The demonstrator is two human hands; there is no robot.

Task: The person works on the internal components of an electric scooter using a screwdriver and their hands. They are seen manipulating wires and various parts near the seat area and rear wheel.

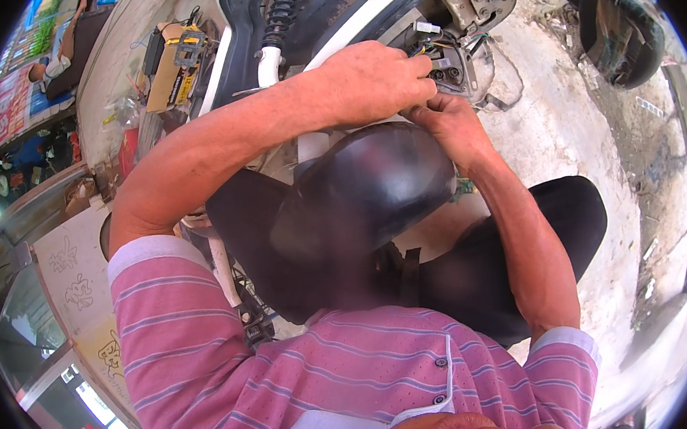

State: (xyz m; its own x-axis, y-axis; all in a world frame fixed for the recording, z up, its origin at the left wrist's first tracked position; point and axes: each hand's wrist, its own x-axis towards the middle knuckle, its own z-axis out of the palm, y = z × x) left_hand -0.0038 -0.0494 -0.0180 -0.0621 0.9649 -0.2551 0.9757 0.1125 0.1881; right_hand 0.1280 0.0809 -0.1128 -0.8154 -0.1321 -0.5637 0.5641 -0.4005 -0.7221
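Note:
My left hand (377, 83) reaches across with its fingers curled, beside a grey metal bracket (462, 84). Close against it, my right hand (462, 132) has thumb and fingers pinched together. Whatever small thing sits between the fingertips is hidden. Several thin coloured wires and a white plug connector (426, 27) lie just beyond the hands, by the bracket. Below my hands, between my knees, is a rounded glossy black part (397, 182) of a vehicle. Farther off stands the white and black vehicle body, with a coil-spring shock absorber (280, 22).
A black mirror-shaped part (624, 31) juts out at the upper right. At upper left, an open cardboard box (171, 79) holds dark parts. Another person (46, 72) is farther left. Debris lies along the concrete floor (579, 131) at the right.

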